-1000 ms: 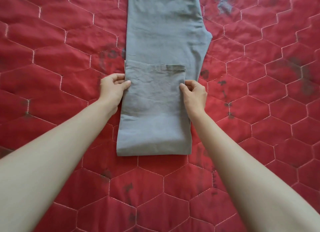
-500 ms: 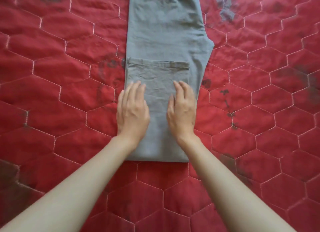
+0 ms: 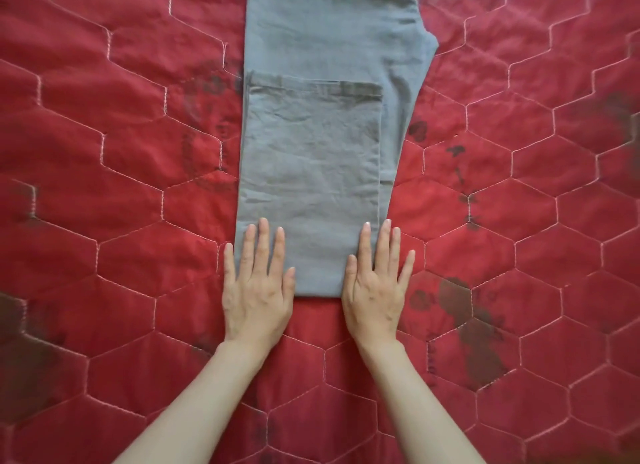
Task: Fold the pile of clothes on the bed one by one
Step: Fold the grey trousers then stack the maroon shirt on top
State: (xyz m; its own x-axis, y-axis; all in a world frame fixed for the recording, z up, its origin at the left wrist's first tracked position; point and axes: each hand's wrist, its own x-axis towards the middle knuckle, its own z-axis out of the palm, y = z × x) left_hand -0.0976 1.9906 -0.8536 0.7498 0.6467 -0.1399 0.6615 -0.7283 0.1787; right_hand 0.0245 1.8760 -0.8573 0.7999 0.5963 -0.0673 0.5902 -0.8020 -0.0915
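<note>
Two hands are laid flat at the near end of a grey pair of trousers (image 3: 311,158), which is spread lengthwise on the red quilted bed cover (image 3: 104,172) and runs away from the viewer. The left hand (image 3: 258,290) is pressed palm down on the near left corner of the cloth, fingers straight and slightly spread, nothing grasped; its little finger is seen just beyond the cloth's left edge, on the cover. The right hand (image 3: 375,290) is held the same way at the near right corner, fingers extended, nothing gripped, with the outer fingers lying off the cloth's right edge. A folded-back layer is seen on top of the trousers, its hemmed end (image 3: 315,89) lying across the garment about midway up the view. The far part of the trousers is cut off by the top of the frame, so the waistband cannot be made out. The near corners of the cloth are hidden under the palms. Dark printed patches (image 3: 460,304) on the cover are blurred and their pattern cannot be told. Both forearms are cut off by the bottom edge of the view.
</note>
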